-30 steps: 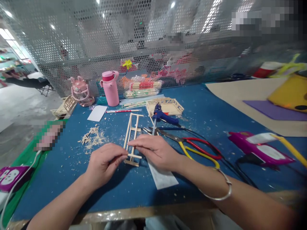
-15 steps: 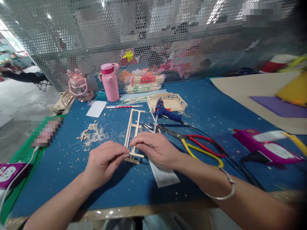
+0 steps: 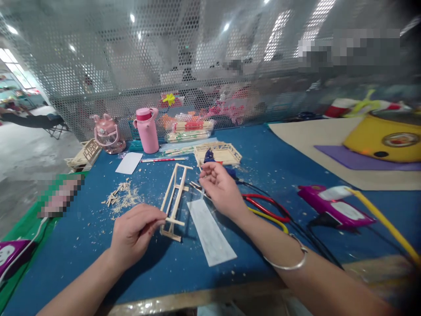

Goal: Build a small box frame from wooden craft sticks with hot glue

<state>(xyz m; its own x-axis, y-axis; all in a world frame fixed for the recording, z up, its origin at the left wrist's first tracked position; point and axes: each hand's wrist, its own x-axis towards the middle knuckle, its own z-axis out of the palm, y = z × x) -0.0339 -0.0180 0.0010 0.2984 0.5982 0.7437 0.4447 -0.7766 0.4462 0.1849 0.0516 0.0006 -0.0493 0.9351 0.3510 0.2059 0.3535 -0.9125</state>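
Note:
My left hand [image 3: 136, 232] pinches the near end of a small frame of thin wooden sticks [image 3: 177, 197], which is tilted above the blue table. My right hand [image 3: 220, 188] is off the frame, its fingers loosely curled with a gap at the thumb; I see nothing in them. It hovers over a blue glue gun [image 3: 209, 155], hiding much of it. Below that hand lies a white paper strip [image 3: 212, 235]. Pliers with red and yellow handles [image 3: 268, 206] are partly covered by my right hand and forearm.
Stick scraps and sawdust [image 3: 123, 195] lie to the left. Behind are a stick tray [image 3: 230, 153], a pink bottle [image 3: 147, 134], bagged sticks [image 3: 189, 131] and a perforated metal screen [image 3: 148, 57]. A purple device [image 3: 332, 206] with a yellow strap and black cables lie right.
My right hand has let go of the stick frame and moved up and away toward the glue gun. My left hand still holds the frame. The camera view has shifted slightly.

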